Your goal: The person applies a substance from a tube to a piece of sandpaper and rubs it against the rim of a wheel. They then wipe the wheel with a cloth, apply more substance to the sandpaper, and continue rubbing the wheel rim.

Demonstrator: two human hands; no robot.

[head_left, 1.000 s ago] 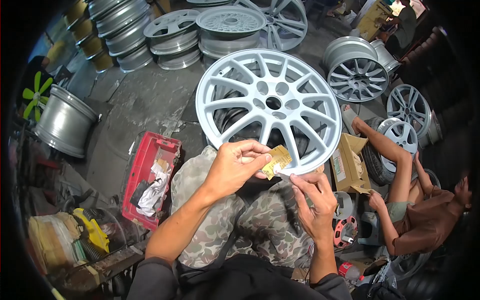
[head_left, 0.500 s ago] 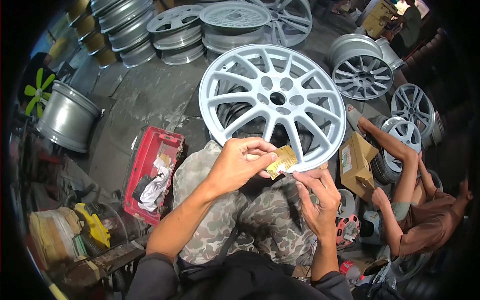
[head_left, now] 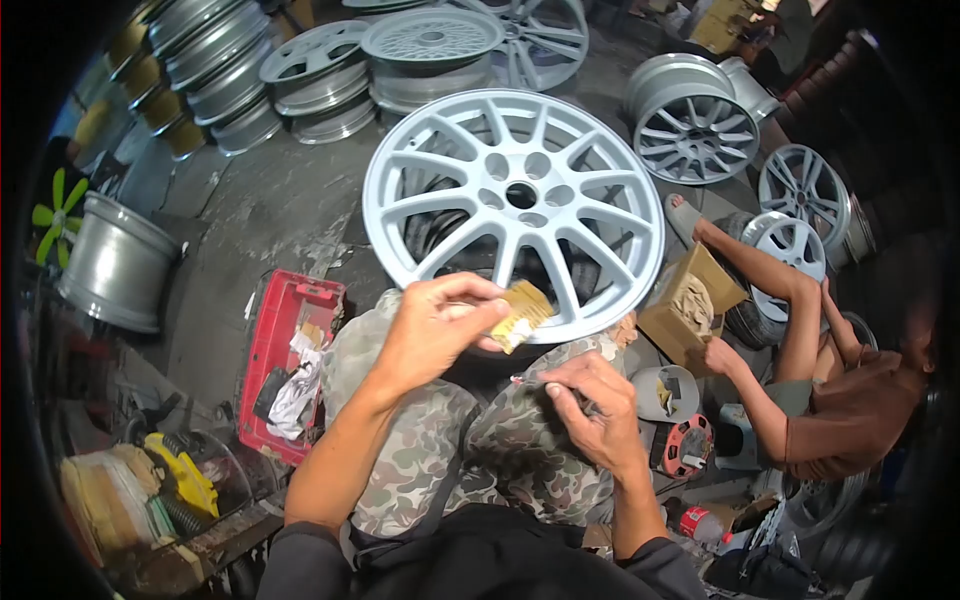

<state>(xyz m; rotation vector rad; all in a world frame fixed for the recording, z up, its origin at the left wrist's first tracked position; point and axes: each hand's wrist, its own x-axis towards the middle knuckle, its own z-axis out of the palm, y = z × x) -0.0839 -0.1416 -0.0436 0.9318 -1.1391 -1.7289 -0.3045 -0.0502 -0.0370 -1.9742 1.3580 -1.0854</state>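
My left hand [head_left: 435, 325] pinches a small piece of yellow sandpaper [head_left: 527, 306] with printing on its back and a white paste-like dab [head_left: 519, 330] on its lower part. My right hand [head_left: 598, 405] is closed with the thumb and fingers pinched around a small thin tool [head_left: 527, 380]. Its tip carries a whitish-red spot, and its exact kind is too small to tell. Both hands hover over my camouflage trousers. Just beyond them lies a light-grey alloy wheel [head_left: 519, 195], face up, its near rim behind the sandpaper. Neither hand clearly touches the wheel.
At right a person in a brown shirt [head_left: 845, 415] sits with a hand at an open cardboard box [head_left: 690, 300]. Stacked rims [head_left: 225, 75] stand at the back. A red tray [head_left: 262, 380] with rags lies left. A plastic bottle [head_left: 700, 524] and a white bucket [head_left: 655, 395] are right.
My right hand has moved down and away from the sandpaper with the thin tool. The left hand still holds the sandpaper. The view has shifted to the right; the person's hand is at the box.
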